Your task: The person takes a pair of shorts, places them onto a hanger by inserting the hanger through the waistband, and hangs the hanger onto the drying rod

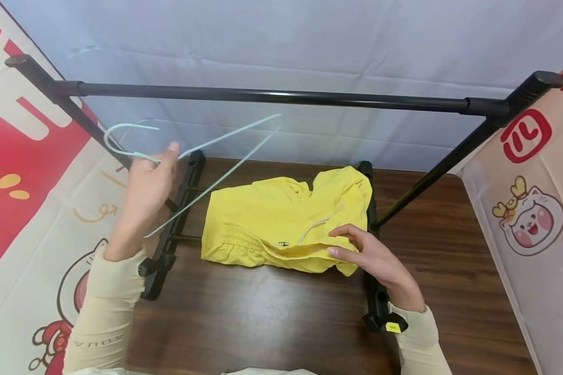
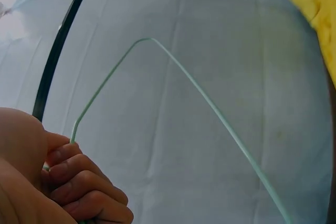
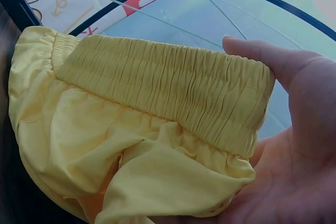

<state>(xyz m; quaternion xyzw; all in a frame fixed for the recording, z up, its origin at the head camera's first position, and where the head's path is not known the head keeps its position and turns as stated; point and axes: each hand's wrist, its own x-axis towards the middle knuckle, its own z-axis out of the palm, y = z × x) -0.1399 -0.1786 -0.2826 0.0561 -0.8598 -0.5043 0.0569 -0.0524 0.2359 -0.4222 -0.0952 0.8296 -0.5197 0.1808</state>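
My left hand (image 1: 149, 182) grips a light green wire clothes hanger (image 1: 234, 167) near the base of its hook, raised over the left side of the rack. In the left wrist view the fingers curl round it, and its bent shoulder (image 2: 226, 121) reaches out to the right. A pair of yellow drawstring shorts (image 1: 262, 208) lies on the brown table, waistband toward me. At the right end of that waistband, my right hand (image 1: 372, 255) holds the cloth. The right wrist view shows the thumb along the top of the gathered elastic waistband (image 3: 157, 82), with other fingers partly hidden beneath.
A black garment rack stands round the shorts, its top bar (image 1: 262, 96) crossing above and behind them. Its feet (image 1: 161, 250) rest on the wooden table (image 1: 258, 317) at both sides. Printed cloth walls (image 1: 525, 208) enclose the left and right, with a pale sheet (image 1: 281, 41) behind.
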